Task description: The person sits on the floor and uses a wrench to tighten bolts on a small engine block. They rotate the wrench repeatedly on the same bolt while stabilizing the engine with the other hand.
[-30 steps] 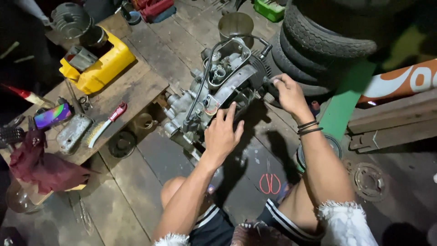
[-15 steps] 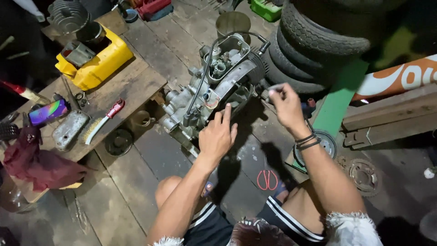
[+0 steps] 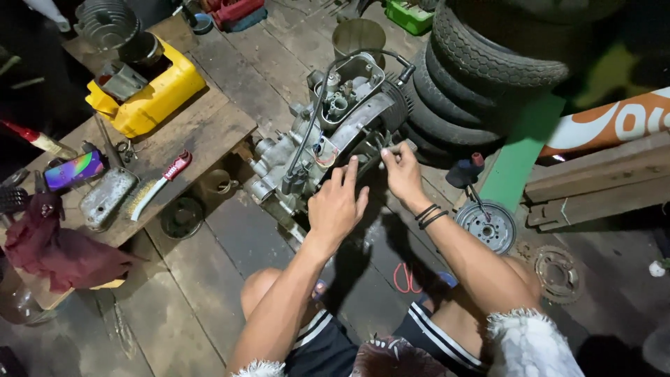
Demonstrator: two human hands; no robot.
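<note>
A grey metal engine block [image 3: 328, 132] with a black hose looping over it lies on the plank floor before me. My left hand [image 3: 338, 202] rests flat on its near side, fingers spread. At the engine's right end, next to the stacked tyres [image 3: 481, 77], my right hand [image 3: 401, 171] pinches a small metal part. Black bands circle my right wrist.
A low wooden table [image 3: 202, 129] at left carries a yellow jerrycan [image 3: 150, 94], a brush with a red handle [image 3: 157, 185], a phone [image 3: 73, 169], a metal cover and a red rag [image 3: 49, 248]. A sprocket [image 3: 555, 272], a round hub [image 3: 486, 225] and red-handled pliers lie on the floor at right.
My right hand has come down from the engine's upper right edge towards its lower right side. The left hand has kept its place on the casing. The view has shifted slightly.
</note>
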